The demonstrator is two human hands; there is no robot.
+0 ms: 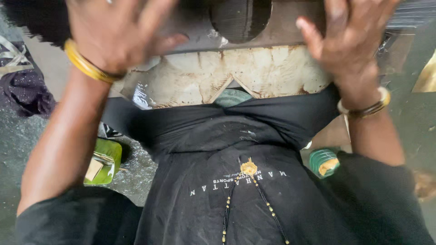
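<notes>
1. The left hand point(116, 34) lies flat on the upper left part of a grey metal plate point(200, 27), fingers point(170, 41) spread wide and open, gripping nothing; the thumb points toward the plate's middle.
2. The right hand point(349, 38) rests on the upper right part of the same plate, fingers point(309, 34) loosely spread and open, palm down; the fingertips run out of the picture at the top, so whether they curl over a far edge cannot be told.
3. The plate sits between the two hands, directly under both palms, and it has a large round hole point(240, 18) about midway between them.
4. Below the grey plate lies a rusty, pale, scratched metal sheet point(268, 72) with a V-shaped notch in its near edge; it lies against the person's black shirt point(218, 136).
5. A gold bangle point(86, 63) circles the left wrist; a thinner bangle pair point(368, 106) circles the right wrist.
6. A beaded black-and-gold necklace with a gold pendant point(249, 168) hangs on the shirt.
7. On the floor by the left forearm lies a green object point(104, 161); near the right forearm lies a green striped object point(323, 162).
8. Dark cloth point(22, 90) lies at the far left.
</notes>
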